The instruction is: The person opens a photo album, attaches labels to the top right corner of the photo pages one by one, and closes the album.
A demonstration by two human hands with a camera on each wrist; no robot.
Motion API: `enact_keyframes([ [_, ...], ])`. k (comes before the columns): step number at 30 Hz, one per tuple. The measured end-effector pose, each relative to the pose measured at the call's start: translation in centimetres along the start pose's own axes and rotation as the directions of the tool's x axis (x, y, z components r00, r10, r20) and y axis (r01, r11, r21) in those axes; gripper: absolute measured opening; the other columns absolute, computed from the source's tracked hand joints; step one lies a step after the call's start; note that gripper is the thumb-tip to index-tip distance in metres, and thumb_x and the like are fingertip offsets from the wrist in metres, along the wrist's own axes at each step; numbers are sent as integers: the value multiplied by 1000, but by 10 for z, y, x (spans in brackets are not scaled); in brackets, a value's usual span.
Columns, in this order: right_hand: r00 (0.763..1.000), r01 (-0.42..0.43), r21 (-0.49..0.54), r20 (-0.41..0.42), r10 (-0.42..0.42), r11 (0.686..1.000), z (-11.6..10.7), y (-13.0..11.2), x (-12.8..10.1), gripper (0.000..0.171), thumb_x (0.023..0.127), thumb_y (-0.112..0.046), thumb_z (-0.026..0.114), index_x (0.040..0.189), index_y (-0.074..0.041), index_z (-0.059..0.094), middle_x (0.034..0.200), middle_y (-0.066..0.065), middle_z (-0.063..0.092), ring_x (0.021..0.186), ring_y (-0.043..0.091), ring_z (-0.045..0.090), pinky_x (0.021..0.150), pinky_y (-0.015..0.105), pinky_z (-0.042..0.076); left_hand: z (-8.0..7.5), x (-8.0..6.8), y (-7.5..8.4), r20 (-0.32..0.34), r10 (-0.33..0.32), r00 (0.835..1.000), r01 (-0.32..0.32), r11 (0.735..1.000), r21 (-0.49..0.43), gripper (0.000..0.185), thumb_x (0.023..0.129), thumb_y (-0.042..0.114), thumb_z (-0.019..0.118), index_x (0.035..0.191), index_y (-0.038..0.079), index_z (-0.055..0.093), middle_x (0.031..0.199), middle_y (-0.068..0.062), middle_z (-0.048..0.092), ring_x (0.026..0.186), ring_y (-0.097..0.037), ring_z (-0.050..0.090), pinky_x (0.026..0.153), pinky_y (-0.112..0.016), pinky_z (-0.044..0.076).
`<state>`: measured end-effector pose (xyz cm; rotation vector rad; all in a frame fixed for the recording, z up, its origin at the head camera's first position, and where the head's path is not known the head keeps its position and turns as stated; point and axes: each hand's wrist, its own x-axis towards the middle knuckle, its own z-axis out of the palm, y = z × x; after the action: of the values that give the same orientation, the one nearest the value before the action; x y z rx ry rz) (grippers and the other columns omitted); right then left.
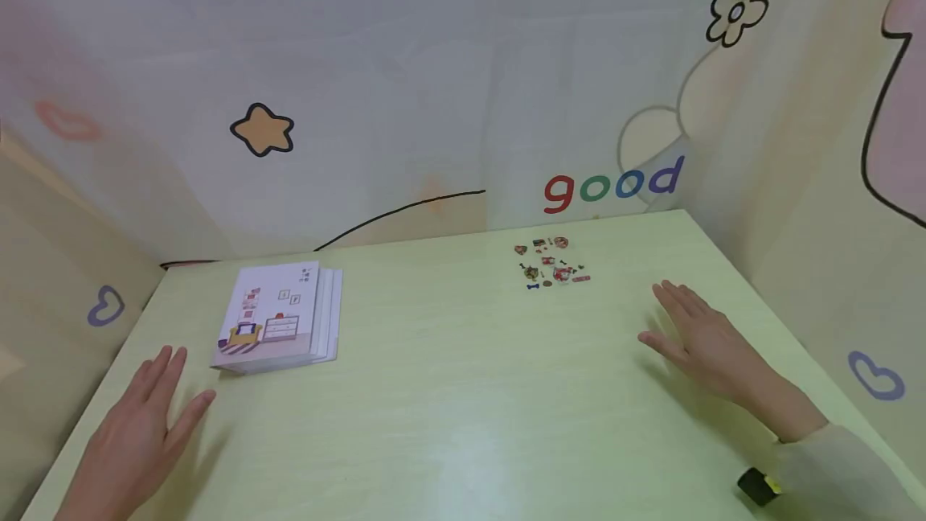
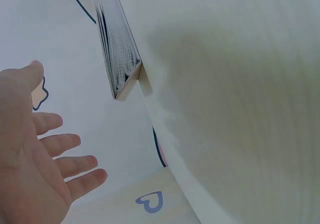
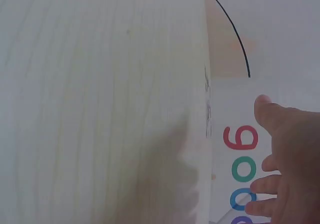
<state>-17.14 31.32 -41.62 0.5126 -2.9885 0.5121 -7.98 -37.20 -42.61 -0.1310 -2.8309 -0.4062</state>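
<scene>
A thick book (image 1: 278, 304) with an illustrated cover of a room lies closed at the table's left. In the left wrist view its page edges (image 2: 117, 43) show, fanned slightly. My left hand (image 1: 133, 436) is nearest the book, just in front of its near left corner, with fingers extended and holding nothing. Several small colourful stickers (image 1: 561, 273) lie spread at the back, right of centre. To their right is my right hand (image 1: 712, 348), fingers straight and thumb apart, grasping nothing. The right wrist view shows this hand (image 3: 295, 164) from the side, and the stickers only as thin marks.
The pale wood-grain table (image 1: 419, 392) reaches back to a printed curtain (image 1: 405, 103), which also encloses both sides. A small black and yellow object (image 1: 758, 486) sits by the right sleeve (image 1: 832, 465).
</scene>
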Motion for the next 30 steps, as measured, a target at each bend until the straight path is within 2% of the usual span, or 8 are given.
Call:
enact_keyframes([
  [3, 1000, -4, 39, 0, 4, 999, 2, -13, 5, 83, 104, -46, 60, 158, 8, 29, 160, 33, 29, 146, 54, 27, 110, 73, 27, -1, 4, 4, -23, -27, 999, 27, 1000, 4, 73, 108, 37, 55, 161, -2, 25, 162, -31, 27, 150, -49, 22, 95, -81, 31],
  [6, 1000, -22, 123, 20, 20, 992, 5, -29, 12, 83, 104, -47, 58, 158, 8, 28, 161, 33, 30, 146, 53, 28, 113, 69, 27, -2, 7, 8, -25, -77, 997, 76, 997, -26, 73, 108, 37, 54, 161, -2, 24, 161, -32, 29, 145, -53, 30, 94, -79, 34],
  [10, 998, -45, 260, 49, 34, 965, 13, -53, 21, 79, 106, -47, 56, 158, 7, 30, 160, 31, 32, 146, 52, 29, 116, 66, 27, -3, 11, 13, -26, -172, 985, 168, 979, -114, 71, 108, 35, 54, 161, -1, 24, 158, -33, 33, 133, -61, 40, 94, -77, 35],
  [12, 998, -52, 318, 49, 38, 947, 17, -65, 25, 76, 106, -45, 56, 157, 6, 32, 159, 30, 36, 144, 51, 35, 114, 66, 31, -4, 15, 16, -37, -205, 978, 197, 968, -155, 69, 108, 33, 55, 161, -1, 26, 157, -33, 35, 125, -62, 46, 93, -75, 37],
  [17, 998, -51, 403, 45, 35, 914, 32, -95, 32, 70, 107, -43, 56, 156, 3, 37, 154, 27, 45, 132, 48, 52, 104, 62, 45, -2, 24, 25, -67, -228, 971, 210, 954, -214, 66, 107, 27, 56, 158, -6, 30, 151, -36, 40, 113, -61, 54, 89, -70, 44],
  [25, 998, 10, 475, 53, -39, 880, 52, -146, 48, 65, 106, -38, 60, 154, 2, 42, 151, 23, 49, 127, 39, 57, 98, 54, 52, 3, 32, 32, -62, -267, 962, 244, 938, -246, 64, 107, 26, 55, 156, -9, 32, 147, -38, 43, 118, -59, 52, 92, -70, 43],
  [30, 995, 36, 490, 68, -79, 871, 61, -174, 61, 62, 105, -35, 61, 152, 2, 45, 148, 20, 53, 121, 34, 60, 96, 49, 53, 3, 40, 35, -69, -285, 956, 259, 932, -254, 61, 106, 23, 56, 153, -11, 36, 145, -39, 44, 119, -58, 52, 94, -69, 40],
])
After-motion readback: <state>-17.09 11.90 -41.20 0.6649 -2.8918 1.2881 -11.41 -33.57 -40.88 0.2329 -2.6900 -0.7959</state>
